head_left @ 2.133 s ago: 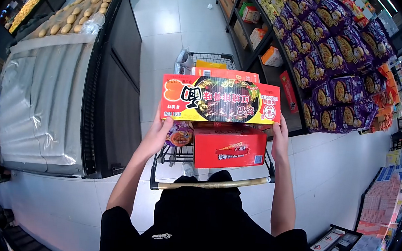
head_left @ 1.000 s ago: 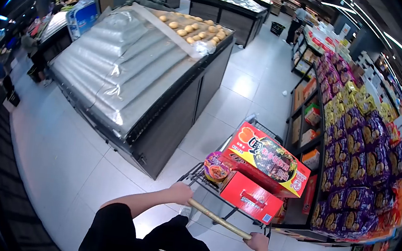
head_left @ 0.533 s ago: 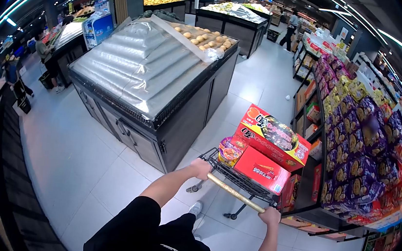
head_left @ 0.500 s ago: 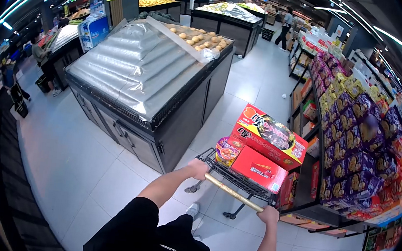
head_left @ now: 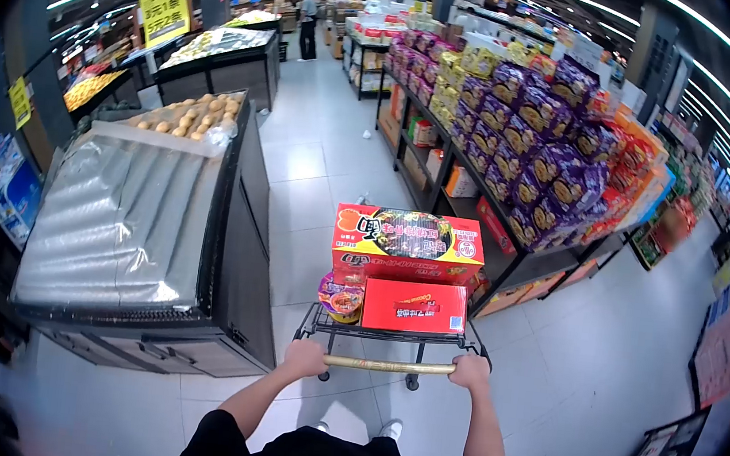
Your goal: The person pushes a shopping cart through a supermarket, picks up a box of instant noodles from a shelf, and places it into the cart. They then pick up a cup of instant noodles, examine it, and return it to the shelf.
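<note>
My left hand is wrapped round the left end of a shopping cart's gold handle. Round the right end of that bar, my right hand is closed too. Beyond the handle, the black wire shopping cart carries a plain-sided red box nearest me. Behind it stands a larger red and yellow printed carton. A purple instant noodle cup sits to the left of the red box.
A produce stand with round yellowish produce is close on the left. Shelves stacked with purple snack packs run along the right. Tiled aisle floor leads ahead to a standing person.
My view and the cart have swung to the right. The cart now points straight up the aisle, and the produce stand has shifted left in view. Both hands keep hold of the handle.
</note>
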### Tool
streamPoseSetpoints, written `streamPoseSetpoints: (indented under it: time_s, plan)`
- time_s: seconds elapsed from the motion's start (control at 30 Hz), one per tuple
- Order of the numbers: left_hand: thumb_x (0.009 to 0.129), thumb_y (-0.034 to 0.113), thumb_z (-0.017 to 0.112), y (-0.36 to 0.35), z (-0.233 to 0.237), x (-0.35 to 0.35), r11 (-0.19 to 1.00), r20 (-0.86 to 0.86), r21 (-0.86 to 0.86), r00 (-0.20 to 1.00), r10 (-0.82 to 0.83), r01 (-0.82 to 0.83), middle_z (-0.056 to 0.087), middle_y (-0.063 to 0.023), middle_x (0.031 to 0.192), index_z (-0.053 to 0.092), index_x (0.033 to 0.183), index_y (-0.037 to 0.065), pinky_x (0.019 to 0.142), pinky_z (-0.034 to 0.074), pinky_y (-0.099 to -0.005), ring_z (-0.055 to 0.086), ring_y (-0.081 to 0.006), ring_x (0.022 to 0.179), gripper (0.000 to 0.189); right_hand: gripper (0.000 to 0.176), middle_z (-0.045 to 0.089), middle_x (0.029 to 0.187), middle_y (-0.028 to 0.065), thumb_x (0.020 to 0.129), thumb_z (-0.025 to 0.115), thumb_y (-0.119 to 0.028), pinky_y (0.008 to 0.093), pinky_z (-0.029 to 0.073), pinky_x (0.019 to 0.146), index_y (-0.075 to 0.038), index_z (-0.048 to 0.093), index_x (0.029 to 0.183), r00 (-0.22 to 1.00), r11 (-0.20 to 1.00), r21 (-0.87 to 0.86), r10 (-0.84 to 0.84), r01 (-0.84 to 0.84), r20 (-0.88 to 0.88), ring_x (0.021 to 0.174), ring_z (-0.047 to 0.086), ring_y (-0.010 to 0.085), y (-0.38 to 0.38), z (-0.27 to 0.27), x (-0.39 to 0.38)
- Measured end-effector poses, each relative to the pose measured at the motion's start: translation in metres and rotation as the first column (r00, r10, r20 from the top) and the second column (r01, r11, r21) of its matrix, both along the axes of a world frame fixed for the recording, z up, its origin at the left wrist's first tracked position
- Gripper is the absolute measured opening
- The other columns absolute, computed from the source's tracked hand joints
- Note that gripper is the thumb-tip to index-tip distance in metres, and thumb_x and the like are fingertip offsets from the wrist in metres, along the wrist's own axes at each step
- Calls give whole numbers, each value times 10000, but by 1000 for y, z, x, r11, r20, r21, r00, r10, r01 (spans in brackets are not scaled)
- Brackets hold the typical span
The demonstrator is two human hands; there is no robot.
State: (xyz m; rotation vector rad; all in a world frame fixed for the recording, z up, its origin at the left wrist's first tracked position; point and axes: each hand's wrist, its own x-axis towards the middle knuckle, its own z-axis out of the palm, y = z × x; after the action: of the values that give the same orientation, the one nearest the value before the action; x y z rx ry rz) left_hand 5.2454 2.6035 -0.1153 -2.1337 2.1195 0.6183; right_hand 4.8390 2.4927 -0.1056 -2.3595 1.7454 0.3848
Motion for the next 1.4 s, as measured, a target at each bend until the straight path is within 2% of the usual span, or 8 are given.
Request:
streamPoseSetpoints:
  time_s: [0.37, 0.5, 0.63, 0.7, 0.83, 0.97, 1.2, 1.4]
  plan:
    - [752, 348, 647, 35, 1, 30, 932, -59, -79, 932, -359, 354, 713, -102, 813, 744, 876, 163, 692, 546, -433, 694, -298, 798, 243, 202, 702, 756, 93, 613, 623, -234, 425, 536, 683, -174, 733, 772, 965, 964, -57, -262, 260, -30, 776, 692, 301, 145, 1, 18]
    - [770, 392, 640, 38, -2, 48, 895, -80, -145, 897, -436, 422, 708, -115, 795, 750, 829, 164, 692, 535, -436, 688, -322, 777, 260, 195, 677, 691, 96, 589, 626, -222, 438, 510, 600, -168, 725, 748, 934, 926, -126, -354, 356, 35, 693, 671, 320, 201, -10, 36]
    - [761, 448, 662, 37, 0, 59, 848, -71, -169, 852, -519, 503, 707, -109, 780, 753, 836, 170, 699, 534, -438, 687, -332, 767, 302, 207, 690, 720, 88, 615, 618, -224, 429, 518, 617, -179, 732, 782, 870, 863, -111, -492, 493, 40, 720, 682, 306, 250, -1, 64]
    - [746, 437, 689, 35, -2, 66, 810, -64, -234, 823, -564, 537, 707, -114, 783, 754, 840, 173, 704, 536, -439, 686, -334, 769, 287, 216, 700, 751, 88, 642, 611, -224, 423, 527, 643, -183, 736, 813, 831, 828, -74, -555, 556, 45, 754, 689, 295, 272, 0, 78]
    - [746, 375, 696, 23, -2, 74, 769, -27, -177, 778, -628, 614, 705, -126, 777, 752, 838, 167, 701, 538, -434, 685, -337, 765, 234, 194, 700, 748, 85, 657, 615, -238, 426, 530, 647, -180, 734, 798, 758, 751, -101, -648, 653, 75, 757, 689, 299, 313, -5, 107]
    - [750, 350, 684, 11, 3, 83, 649, 30, -227, 671, -741, 726, 705, -131, 780, 749, 825, 158, 699, 536, -440, 684, -341, 771, 216, 175, 700, 746, 80, 672, 615, -253, 431, 531, 646, -177, 731, 778, 678, 671, -98, -731, 735, 80, 759, 689, 304, 346, -12, 141]
    - [740, 315, 659, -16, 2, 73, 504, 90, -231, 534, -841, 832, 711, -138, 826, 745, 838, 145, 737, 542, -453, 682, -343, 807, 214, 192, 718, 791, 92, 683, 609, -260, 412, 551, 689, -153, 739, 775, 538, 527, -121, -839, 841, 82, 787, 704, 293, 386, 2, 188]
    - [750, 302, 633, 9, 6, 26, 434, 122, -214, 465, -877, 875, 714, -136, 846, 738, 841, 143, 736, 548, -441, 685, -331, 823, 211, 198, 723, 809, 96, 692, 609, -259, 405, 558, 720, -152, 740, 795, 502, 498, -83, -864, 863, 32, 792, 707, 283, 436, 10, 169]
